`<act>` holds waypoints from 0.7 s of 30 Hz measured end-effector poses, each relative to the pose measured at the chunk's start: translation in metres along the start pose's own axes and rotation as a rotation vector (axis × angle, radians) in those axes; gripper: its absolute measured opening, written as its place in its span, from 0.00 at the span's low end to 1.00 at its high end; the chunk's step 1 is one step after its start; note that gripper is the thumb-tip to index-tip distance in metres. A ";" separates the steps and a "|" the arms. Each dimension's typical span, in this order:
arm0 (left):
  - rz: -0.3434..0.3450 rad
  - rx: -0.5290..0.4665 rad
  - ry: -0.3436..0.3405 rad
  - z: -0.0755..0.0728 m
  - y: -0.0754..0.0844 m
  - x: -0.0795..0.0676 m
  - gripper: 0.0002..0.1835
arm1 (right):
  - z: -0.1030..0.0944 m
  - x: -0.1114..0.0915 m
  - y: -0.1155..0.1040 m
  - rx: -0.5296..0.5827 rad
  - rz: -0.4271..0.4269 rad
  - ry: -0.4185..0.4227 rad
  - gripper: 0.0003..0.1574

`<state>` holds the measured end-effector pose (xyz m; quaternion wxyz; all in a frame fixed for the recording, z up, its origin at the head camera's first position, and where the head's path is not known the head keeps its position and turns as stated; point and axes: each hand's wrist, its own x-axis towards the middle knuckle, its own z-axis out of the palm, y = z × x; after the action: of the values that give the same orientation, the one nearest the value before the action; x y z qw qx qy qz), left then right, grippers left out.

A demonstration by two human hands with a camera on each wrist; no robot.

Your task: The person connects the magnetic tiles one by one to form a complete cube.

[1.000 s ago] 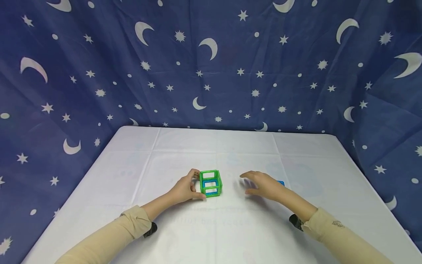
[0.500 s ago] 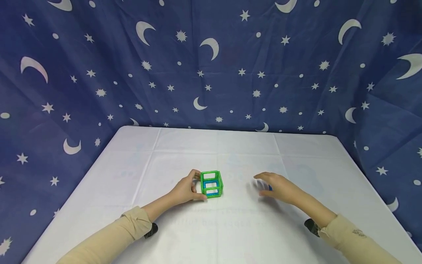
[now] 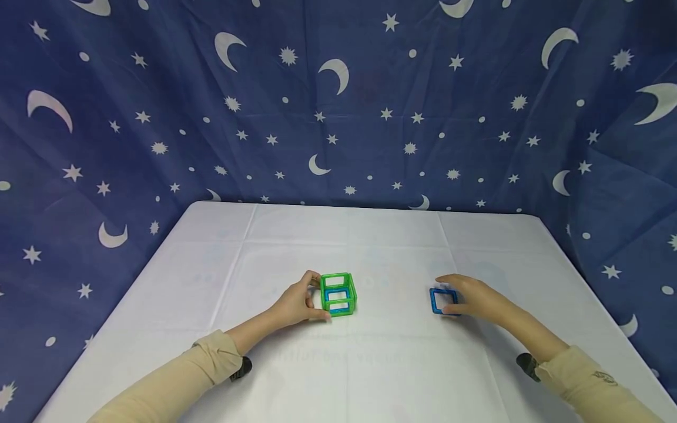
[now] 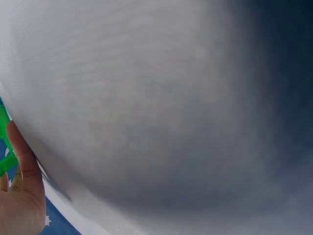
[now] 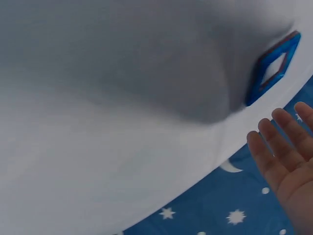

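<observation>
In the head view, my left hand grips the left side of a cube frame of green magnetic tiles, with the thumb at its near corner and the fingers behind. A blue square shows low inside the cube. Over to the right, a lone blue square magnetic tile lies on the table, my right hand hovering at its right edge. The right wrist view has that hand's fingers straight and apart from the tile. Only a green corner of the cube shows in the left wrist view.
A white cloth with fold creases covers the table. Behind it and along both sides hangs a dark blue curtain printed with moons and stars.
My right hand has moved right, away from the cube, to the lone blue tile, which it had partly covered before. The left hand and the cube have stayed in place.
</observation>
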<state>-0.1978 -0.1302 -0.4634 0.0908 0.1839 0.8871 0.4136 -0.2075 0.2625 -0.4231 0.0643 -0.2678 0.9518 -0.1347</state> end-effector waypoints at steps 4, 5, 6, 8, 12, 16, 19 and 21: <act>-0.001 0.011 0.001 0.000 0.000 0.001 0.39 | 0.004 -0.004 0.011 0.009 -0.008 -0.007 0.44; -0.003 0.015 0.003 0.000 0.001 0.001 0.39 | 0.005 -0.004 0.014 0.011 -0.008 -0.008 0.45; -0.003 0.012 0.005 0.000 0.001 0.001 0.39 | 0.006 -0.004 0.017 0.015 -0.010 -0.013 0.46; -0.008 0.008 0.003 0.000 0.003 0.001 0.38 | 0.008 -0.003 0.022 0.026 -0.014 -0.021 0.47; -0.001 -0.011 -0.009 -0.001 0.006 0.001 0.37 | 0.012 -0.002 0.030 0.035 -0.009 -0.021 0.49; -0.001 -0.005 -0.010 -0.001 0.007 0.001 0.37 | 0.013 -0.003 0.033 0.027 -0.006 -0.010 0.47; -0.007 0.002 -0.001 0.000 0.006 0.000 0.38 | 0.013 -0.003 0.032 0.020 -0.011 -0.013 0.46; -0.011 0.003 0.004 0.000 0.006 0.000 0.38 | 0.014 -0.002 0.031 0.018 -0.003 -0.015 0.44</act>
<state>-0.1963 -0.1270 -0.4591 0.0910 0.1785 0.8888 0.4122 -0.2184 0.2862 -0.4453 0.0736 -0.2694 0.9497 -0.1415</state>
